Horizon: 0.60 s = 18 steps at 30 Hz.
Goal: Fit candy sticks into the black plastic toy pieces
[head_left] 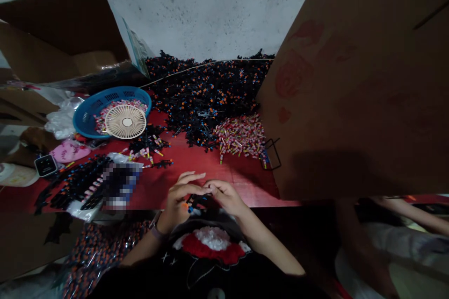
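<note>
Both hands meet over the table's front edge. My left hand (pixel 178 198) curls around a small black toy gun (pixel 199 200), whose orange and blue tip shows below the palm. My right hand (pixel 226 198) is closed in a pinch, its fingertips against those of my left; what lies between them is too small and dark to make out. Ahead of the hands spreads a big heap of black toy guns (pixel 196 88) with orange and blue tips. Beside it lies a pile of small pink and white pieces (pixel 242 135).
A blue basket (pixel 82 119) holds pink pieces and a cream fan grille (pixel 125 122). Cardboard boxes stand at left (pixel 70 67) and right (pixel 351 103). A black wire stand (pixel 275 154) and a smartwatch-like device (pixel 46 165) rest on the red table (pixel 196 154). Another person's arm (pixel 414 212) shows at right.
</note>
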Available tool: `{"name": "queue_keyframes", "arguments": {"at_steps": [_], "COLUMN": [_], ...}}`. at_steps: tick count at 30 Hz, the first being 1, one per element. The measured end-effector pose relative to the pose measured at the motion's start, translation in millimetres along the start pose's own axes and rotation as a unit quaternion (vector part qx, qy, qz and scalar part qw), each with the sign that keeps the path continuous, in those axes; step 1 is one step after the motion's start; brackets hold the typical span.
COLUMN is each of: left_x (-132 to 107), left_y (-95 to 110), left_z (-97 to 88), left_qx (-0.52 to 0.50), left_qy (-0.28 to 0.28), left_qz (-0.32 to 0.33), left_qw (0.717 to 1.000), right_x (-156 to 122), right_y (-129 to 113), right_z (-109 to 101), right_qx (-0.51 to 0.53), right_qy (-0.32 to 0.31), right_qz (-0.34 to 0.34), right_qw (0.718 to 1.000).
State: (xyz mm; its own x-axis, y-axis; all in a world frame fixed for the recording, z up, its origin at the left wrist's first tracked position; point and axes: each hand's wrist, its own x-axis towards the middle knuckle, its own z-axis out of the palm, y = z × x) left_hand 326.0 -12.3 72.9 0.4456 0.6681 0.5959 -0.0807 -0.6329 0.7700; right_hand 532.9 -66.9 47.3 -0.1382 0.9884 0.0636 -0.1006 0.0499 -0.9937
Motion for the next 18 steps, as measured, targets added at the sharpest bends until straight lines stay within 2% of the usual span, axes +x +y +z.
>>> {"name": "queue_keyframes", "arguments": {"at_steps": [2,5,8,11,13,15,17,18], "left_x": [-3,-11,-19,-21,-20,-18,-14,-12], "left_y": [0,-15,-46,-85,-111,-132,-148,-155], "left_z": [-0.7,10.0,20.6,6.7,-19.2,-50.4,-77.5,-87.5], "left_qx": [-0.003,-0.024,-0.039,0.074,0.236,0.404,0.493,0.512], "left_qy": [-0.009,-0.007,-0.013,-0.021,-0.054,-0.112,-0.147,-0.151], "left_qz": [-0.001,-0.058,-0.146,-0.229,-0.281,-0.327,-0.353,-0.358], "left_qw": [1.000,0.998,0.988,0.970,0.929,0.847,0.781,0.766], "right_x": [-2,-2,7,17,21,21,22,22], "right_y": [0,14,47,87,112,133,150,156], "right_z": [2,9,10,-5,-26,-50,-73,-81], "right_qx": [-0.022,-0.058,-0.079,-0.123,-0.175,-0.237,-0.294,-0.317], "right_qy": [0.029,0.105,0.131,0.151,0.209,0.271,0.310,0.315], "right_qz": [-0.023,-0.050,-0.034,0.003,0.015,0.017,0.012,0.010], "right_qw": [0.999,0.992,0.988,0.981,0.962,0.933,0.904,0.895]}}
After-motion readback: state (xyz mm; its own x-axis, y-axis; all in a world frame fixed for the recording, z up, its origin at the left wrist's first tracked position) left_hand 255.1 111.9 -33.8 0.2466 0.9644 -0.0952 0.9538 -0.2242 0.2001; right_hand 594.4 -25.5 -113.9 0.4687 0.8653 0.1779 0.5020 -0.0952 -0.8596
